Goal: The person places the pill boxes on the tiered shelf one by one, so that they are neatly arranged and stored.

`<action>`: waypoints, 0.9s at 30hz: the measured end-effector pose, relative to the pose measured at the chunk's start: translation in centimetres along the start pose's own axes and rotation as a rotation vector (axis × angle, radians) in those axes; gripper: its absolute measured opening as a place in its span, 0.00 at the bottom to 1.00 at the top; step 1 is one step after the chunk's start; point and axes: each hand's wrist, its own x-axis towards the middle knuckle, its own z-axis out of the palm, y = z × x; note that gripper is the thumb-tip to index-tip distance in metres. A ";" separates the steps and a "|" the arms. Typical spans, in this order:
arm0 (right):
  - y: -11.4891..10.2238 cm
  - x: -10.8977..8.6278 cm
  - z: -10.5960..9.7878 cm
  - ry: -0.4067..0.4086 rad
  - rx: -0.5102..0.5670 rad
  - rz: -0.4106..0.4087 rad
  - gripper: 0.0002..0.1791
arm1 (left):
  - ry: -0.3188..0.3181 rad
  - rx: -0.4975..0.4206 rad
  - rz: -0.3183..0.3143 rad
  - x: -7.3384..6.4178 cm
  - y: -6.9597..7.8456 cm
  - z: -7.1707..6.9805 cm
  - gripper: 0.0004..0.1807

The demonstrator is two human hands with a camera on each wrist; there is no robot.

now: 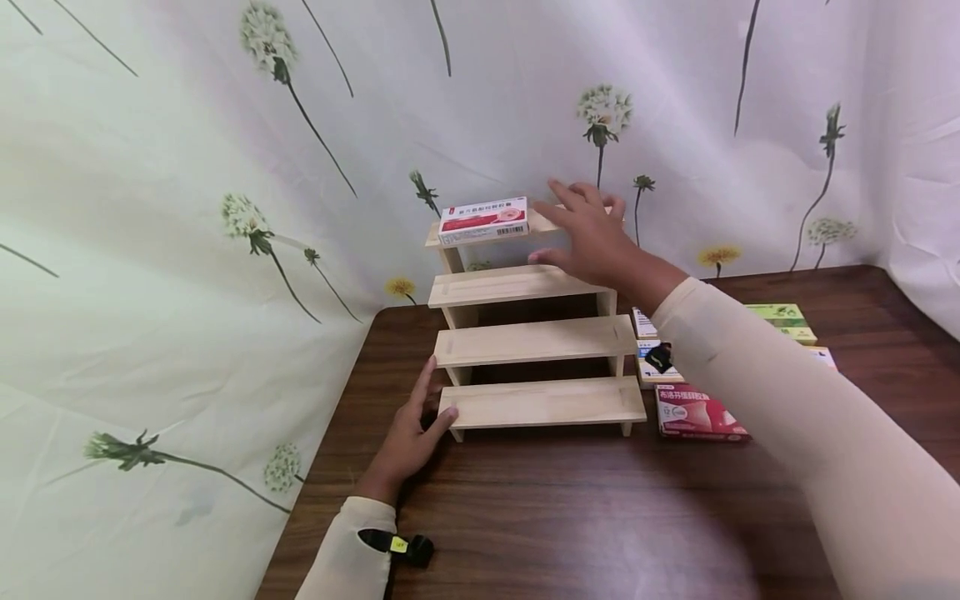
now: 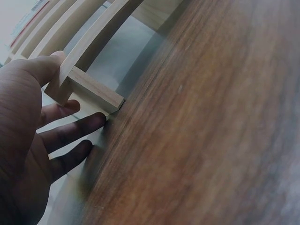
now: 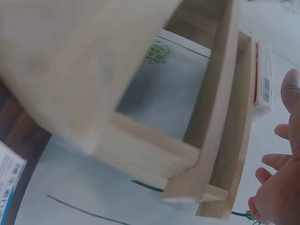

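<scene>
A four-tier wooden step rack [image 1: 536, 342] stands on the table. On the left end of its top tier lies a red-and-white medicine box [image 1: 483, 219], seen edge-on in the right wrist view. My left hand [image 1: 408, 433] holds the rack's lower left end, thumb on the bottom step and fingers at the side. In the left wrist view, the fingers of that left hand [image 2: 28, 108] spread around the board's end. My right hand [image 1: 592, 233] hovers by the top tier, to the right of the box, fingers spread and apart from it; the right wrist view shows that hand [image 3: 281, 173] holding nothing.
To the rack's right, several medicine boxes lie on the dark wood table [image 1: 555, 508], including a red box [image 1: 693, 412] and a green box [image 1: 783, 321]. My right sleeve partly covers them. A white dandelion-print curtain [image 1: 487, 108] hangs close behind the rack.
</scene>
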 end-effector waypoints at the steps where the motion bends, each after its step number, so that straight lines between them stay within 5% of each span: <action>1: 0.1 -0.5 0.0 0.003 -0.015 -0.006 0.47 | -0.001 0.000 0.001 0.0 0.0 0.0 0.51; 15: 2.3 -7.3 -0.3 0.152 0.049 -0.082 0.40 | 0.008 0.022 -0.017 0.1 0.1 0.1 0.49; 27: 3.5 -12.7 -0.3 0.149 0.051 -0.046 0.38 | 0.010 0.042 -0.018 0.0 0.1 0.0 0.51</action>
